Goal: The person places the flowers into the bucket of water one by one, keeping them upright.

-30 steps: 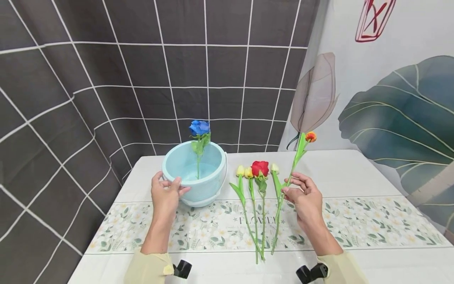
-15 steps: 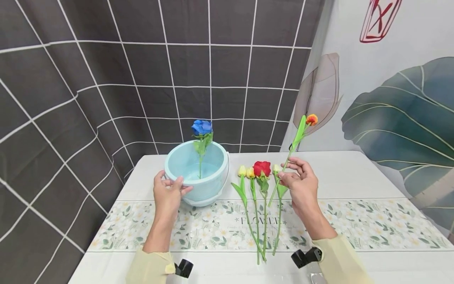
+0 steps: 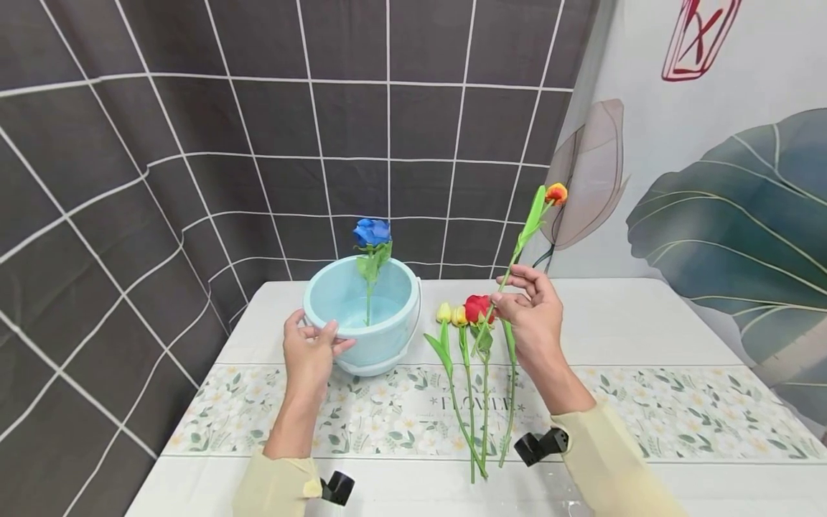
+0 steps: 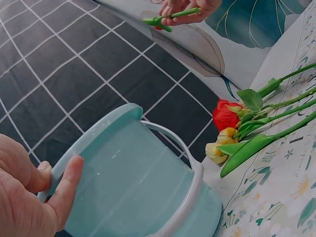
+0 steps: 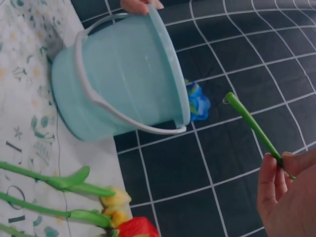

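My left hand [image 3: 315, 336] grips the near rim of a light blue bucket [image 3: 377, 330], thumb on the outside [image 4: 66, 185]. A blue rose [image 3: 371, 232] stands upright inside the bucket [image 4: 138, 182]. My right hand [image 3: 502, 298] pinches the green stem [image 3: 517, 251] of an orange tulip [image 3: 555, 193], held tilted in the air just right of the bucket. In the right wrist view the stem's cut end [image 5: 249, 121] hangs near the bucket's mouth [image 5: 123, 74]. Two yellow tulips [image 3: 450, 314] and a red rose [image 3: 477, 307] lie on the table below that hand.
The white table has a floral runner [image 3: 646, 416] across its front. The lying stems [image 3: 474, 424] reach toward the near edge. A dark gridded curtain [image 3: 194, 143] hangs behind and left; a leaf-print cloth [image 3: 711, 215] hangs at right.
My right hand has lifted the orange tulip off the table and carried it up and left, toward the bucket. My left hand has stayed on the bucket rim.
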`<state>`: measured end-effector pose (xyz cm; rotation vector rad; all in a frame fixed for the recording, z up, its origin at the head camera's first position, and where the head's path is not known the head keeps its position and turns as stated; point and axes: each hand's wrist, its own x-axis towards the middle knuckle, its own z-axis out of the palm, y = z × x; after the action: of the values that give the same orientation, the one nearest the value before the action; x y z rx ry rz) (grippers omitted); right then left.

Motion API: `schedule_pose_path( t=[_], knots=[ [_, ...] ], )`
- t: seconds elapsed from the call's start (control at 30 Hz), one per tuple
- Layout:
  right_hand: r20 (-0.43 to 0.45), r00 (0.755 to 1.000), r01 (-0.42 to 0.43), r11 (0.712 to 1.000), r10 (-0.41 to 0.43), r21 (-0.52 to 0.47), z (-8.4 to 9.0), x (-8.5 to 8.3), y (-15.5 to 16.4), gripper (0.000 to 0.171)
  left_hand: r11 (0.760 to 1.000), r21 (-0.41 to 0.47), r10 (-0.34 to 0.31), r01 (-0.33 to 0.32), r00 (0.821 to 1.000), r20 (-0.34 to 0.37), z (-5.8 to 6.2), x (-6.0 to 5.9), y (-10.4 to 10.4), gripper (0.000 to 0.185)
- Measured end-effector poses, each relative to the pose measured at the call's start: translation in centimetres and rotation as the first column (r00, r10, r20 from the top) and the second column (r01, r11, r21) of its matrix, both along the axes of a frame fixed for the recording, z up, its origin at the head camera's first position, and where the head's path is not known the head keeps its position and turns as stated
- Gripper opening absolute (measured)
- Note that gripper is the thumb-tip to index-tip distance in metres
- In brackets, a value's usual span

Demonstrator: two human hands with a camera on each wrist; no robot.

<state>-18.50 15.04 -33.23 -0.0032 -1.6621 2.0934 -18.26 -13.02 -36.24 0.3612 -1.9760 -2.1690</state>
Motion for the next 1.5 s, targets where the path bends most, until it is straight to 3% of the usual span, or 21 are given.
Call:
schedule_pose_path(
  t=[0.6,0.87,1.13,1.5],
  knots=[
    [-0.153,0.985,-0.072,0.997,0.076,0.03,2.2,-2.6,-4.1,0.048,1.0,-0.016,-0.012,0.012,1.0,-0.006,0.2,-0.2,-0.1,0.068],
    [-0.207,0.973,-0.094,0.995,0.098,0.029,2.5,-4.0,-6.3,0.046,1.0,-0.017,-0.005,0.005,1.0,-0.005,0.2,-0.1,-0.1,0.068],
    [-0.243,0.965,-0.08,0.992,0.101,0.093,2.6,-5.5,-8.5,0.043,1.0,0.004,0.005,-0.005,1.0,-0.001,0.0,-0.1,-0.1,0.069],
    [-0.204,0.976,-0.032,0.982,0.07,0.187,1.6,-6.3,-10.6,0.038,1.0,-0.021,0.0,0.0,1.0,-0.005,-0.3,0.1,0.1,0.068]
  ],
)
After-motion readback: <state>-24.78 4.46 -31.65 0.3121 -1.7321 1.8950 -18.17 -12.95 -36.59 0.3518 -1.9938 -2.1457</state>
